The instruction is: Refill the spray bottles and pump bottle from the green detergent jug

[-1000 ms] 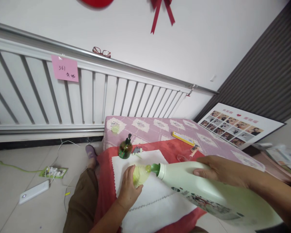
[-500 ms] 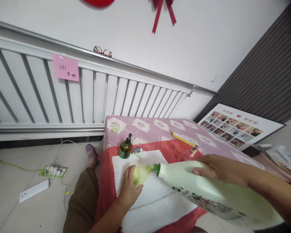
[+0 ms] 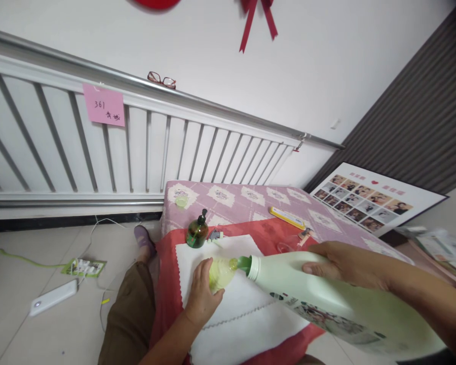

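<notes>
My right hand (image 3: 345,263) grips a large pale green detergent jug (image 3: 311,299), tipped on its side with its green spout (image 3: 243,263) pointing left. My left hand (image 3: 202,294) is wrapped round a small clear bottle (image 3: 221,274) holding yellowish liquid, which stands on a white cloth (image 3: 235,309). The spout meets the small bottle's mouth. The cloth lies over a red cloth (image 3: 167,294) on a low table.
A dark green pump bottle (image 3: 196,232) stands behind the white cloth. On the pink patterned tablecloth (image 3: 251,197) lie a yellow flat object (image 3: 288,217) and a small green cap (image 3: 181,202). A radiator (image 3: 99,152) lines the wall; a power bank (image 3: 53,299) and cables lie on the floor.
</notes>
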`<state>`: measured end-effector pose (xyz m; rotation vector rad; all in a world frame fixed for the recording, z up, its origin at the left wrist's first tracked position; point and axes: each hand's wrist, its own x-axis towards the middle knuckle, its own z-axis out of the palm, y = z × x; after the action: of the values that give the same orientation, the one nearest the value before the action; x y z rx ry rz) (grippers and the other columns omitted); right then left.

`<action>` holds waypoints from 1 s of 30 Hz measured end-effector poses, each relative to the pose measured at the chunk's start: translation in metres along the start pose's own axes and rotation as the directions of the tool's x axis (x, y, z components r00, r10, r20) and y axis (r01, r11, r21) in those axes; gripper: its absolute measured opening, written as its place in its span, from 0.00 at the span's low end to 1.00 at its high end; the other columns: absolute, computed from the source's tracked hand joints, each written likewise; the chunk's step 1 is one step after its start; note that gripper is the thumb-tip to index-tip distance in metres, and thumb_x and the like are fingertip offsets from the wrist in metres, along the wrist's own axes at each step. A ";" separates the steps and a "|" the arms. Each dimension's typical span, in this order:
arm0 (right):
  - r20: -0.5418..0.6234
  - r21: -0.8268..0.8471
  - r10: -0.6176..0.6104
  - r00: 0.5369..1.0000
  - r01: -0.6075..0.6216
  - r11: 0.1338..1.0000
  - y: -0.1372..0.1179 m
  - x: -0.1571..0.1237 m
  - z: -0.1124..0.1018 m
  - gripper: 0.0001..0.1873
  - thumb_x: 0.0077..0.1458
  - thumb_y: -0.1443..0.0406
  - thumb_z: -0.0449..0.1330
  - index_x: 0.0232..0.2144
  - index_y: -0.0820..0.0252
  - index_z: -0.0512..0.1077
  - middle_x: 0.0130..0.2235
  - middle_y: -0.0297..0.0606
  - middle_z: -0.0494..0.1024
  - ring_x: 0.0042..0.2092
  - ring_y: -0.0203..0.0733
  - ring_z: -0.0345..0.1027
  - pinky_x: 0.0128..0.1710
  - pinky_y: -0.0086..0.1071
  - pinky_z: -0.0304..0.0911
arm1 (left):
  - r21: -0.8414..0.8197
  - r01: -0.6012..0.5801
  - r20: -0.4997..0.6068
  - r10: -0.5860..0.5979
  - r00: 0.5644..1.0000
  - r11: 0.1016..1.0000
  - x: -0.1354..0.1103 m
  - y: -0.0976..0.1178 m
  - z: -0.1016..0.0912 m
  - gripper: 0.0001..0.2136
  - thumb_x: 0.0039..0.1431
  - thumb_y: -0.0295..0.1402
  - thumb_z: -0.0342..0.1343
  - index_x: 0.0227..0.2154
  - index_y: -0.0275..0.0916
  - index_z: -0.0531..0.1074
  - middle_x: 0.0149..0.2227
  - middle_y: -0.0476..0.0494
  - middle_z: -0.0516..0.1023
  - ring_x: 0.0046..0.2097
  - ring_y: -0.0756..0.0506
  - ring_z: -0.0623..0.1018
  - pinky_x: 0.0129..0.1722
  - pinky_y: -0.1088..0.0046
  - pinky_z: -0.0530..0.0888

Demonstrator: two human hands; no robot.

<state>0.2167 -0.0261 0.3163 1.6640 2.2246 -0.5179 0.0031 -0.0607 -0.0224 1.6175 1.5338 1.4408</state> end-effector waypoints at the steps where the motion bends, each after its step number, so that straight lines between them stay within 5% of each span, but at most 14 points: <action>1: 0.021 0.003 0.000 1.000 0.000 1.000 0.000 0.000 0.000 0.28 0.52 0.41 0.51 0.34 0.57 0.75 0.35 0.40 0.81 0.38 0.50 0.74 0.33 0.32 0.65 | 0.004 0.000 0.003 0.000 1.000 1.000 0.000 0.000 0.000 0.37 0.45 0.24 0.57 0.61 0.38 0.53 0.60 0.35 0.60 0.63 0.37 0.60 0.63 0.54 0.59; 3: 0.085 0.021 -0.011 0.996 0.010 1.000 0.001 0.001 0.000 0.29 0.53 0.41 0.50 0.36 0.58 0.74 0.37 0.43 0.81 0.40 0.52 0.74 0.35 0.33 0.64 | 0.011 -0.001 0.007 0.001 1.000 1.000 0.000 0.000 0.000 0.37 0.45 0.24 0.57 0.60 0.37 0.53 0.60 0.35 0.60 0.63 0.37 0.60 0.63 0.53 0.60; 30: 0.053 0.059 -0.015 0.998 0.012 0.998 -0.005 -0.002 0.001 0.31 0.52 0.40 0.50 0.36 0.60 0.74 0.37 0.46 0.81 0.40 0.56 0.74 0.34 0.37 0.66 | 0.005 -0.003 0.003 0.003 1.000 1.000 0.001 0.002 -0.001 0.37 0.44 0.24 0.57 0.60 0.37 0.53 0.59 0.35 0.61 0.62 0.37 0.61 0.63 0.53 0.60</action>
<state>0.2125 -0.0291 0.3166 1.6441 2.2039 -0.6295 0.0028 -0.0601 -0.0201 1.6249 1.5354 1.4362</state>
